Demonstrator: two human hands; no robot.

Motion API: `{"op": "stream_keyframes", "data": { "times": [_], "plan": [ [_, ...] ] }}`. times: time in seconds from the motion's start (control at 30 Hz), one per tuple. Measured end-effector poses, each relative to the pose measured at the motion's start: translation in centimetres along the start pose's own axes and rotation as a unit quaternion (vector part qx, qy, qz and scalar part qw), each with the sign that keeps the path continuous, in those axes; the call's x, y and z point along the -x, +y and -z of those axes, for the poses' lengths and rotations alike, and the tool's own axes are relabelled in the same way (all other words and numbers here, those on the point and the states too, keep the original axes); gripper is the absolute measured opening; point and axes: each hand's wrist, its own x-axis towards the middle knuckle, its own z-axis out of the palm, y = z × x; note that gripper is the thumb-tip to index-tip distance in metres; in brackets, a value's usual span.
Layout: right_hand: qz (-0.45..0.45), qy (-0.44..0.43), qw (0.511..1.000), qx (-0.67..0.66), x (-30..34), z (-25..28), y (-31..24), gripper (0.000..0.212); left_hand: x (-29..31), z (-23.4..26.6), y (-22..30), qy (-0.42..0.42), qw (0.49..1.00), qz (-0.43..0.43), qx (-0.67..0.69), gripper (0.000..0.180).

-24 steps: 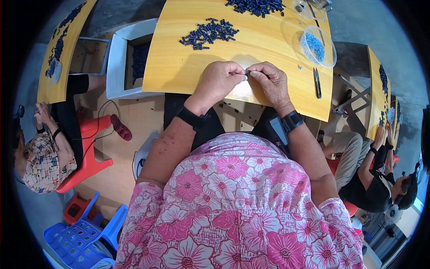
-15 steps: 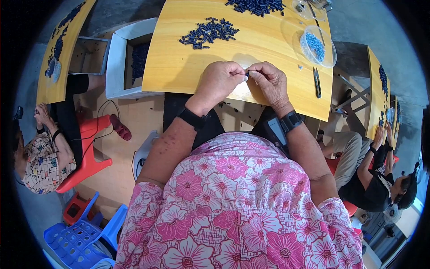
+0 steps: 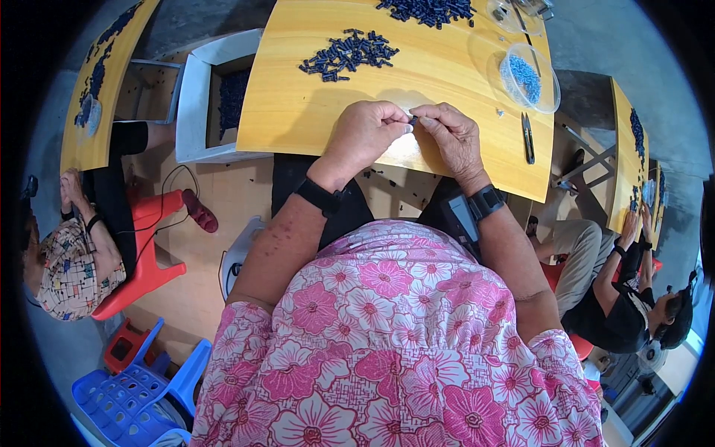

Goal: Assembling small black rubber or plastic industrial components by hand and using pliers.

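Head view: left fingers (image 3: 390, 112) and right fingers (image 3: 436, 112) pinch a small, dark, mostly hidden piece (image 3: 413, 120).

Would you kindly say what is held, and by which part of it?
A small dark piece, pinched from either side by the left hand and right hand; which part each grips cannot be told.

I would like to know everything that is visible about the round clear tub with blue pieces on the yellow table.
The tub is round, see-through and looks like plastic, with an open-looking, wide rim. Many small light-blue pieces lie inside, partly filling it. It stands on the yellow table, its rim overlapping the right edge in this view, just beyond the dark snips. Neither the left hand nor the right hand touches it.
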Motion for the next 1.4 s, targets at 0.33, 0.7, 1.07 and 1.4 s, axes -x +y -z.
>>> {"op": "stream_keyframes", "data": {
  "times": [0.33,0.7,1.07,1.4],
  "plan": [
    [0.014,0.001,0.999,0.036,0.0,0.0,0.1,0.011,0.3,0.0,0.5,-0.004,1.0,0.011,-0.017,0.014],
    [0.004,0.001,1.0,0.02,0.2,0.0,0.4,0.011,0.4,-0.2,0.1,0.005,1.0,0.001,-0.014,0.013],
    [-0.004,-0.01,1.0,0.023,0.2,0.0,0.3,0.012,0.5,-0.1,0.8,-0.003,0.998,0.0,-0.069,0.014],
    [0.027,-0.024,0.999,0.013,0.4,0.1,0.9,0.014,1.1,-1.2,0.1,0.07,0.98,-0.091,-0.164,0.01]
  ]
}}
